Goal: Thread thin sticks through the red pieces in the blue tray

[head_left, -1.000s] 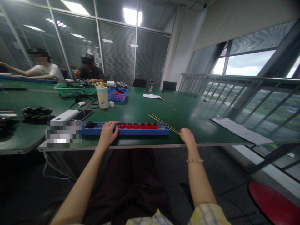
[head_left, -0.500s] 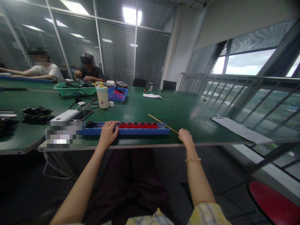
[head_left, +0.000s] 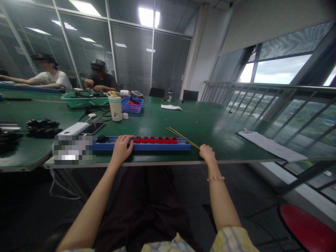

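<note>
- Long green counter (head_left: 207,119) in an office room with glass partitions and blinds, a metal railing (head_left: 262,94) along the windows off to the right of the hands
- Left hand (head_left: 121,149): fingers lightly curled, tips over the rim of a long blue tray (head_left: 141,147), just beside the first of a row of red blocks (head_left: 154,140); whether any grip is on the tray, impossible to tell
- Right hand (head_left: 207,152): fingers loosely curled, resting on the counter at its near edge, well apart from the left hand; ends of two thin wooden sticks (head_left: 182,134) just beside the fingers, pinch or no pinch impossible to tell
- Tray and red blocks between the hands, lying along the counter's near edge, sticks angling away from the right hand behind the tray
- Near edge of the counter directly below both hands, with knees and floor beyond it
- Green counter surface stretching forward past the tray, a wide stretch ahead of the right hand
- Left of the left hand: white power bank (head_left: 72,128), phone (head_left: 90,128), black toothed parts (head_left: 42,123), and a pixelated patch hiding whatever lies there (head_left: 73,149)
- Farther ahead: bottle (head_left: 115,109), blue basket (head_left: 132,105), green basket (head_left: 84,100)
- Far along the counter, two co-workers (head_left: 101,80) seated, hands on their own work
</note>
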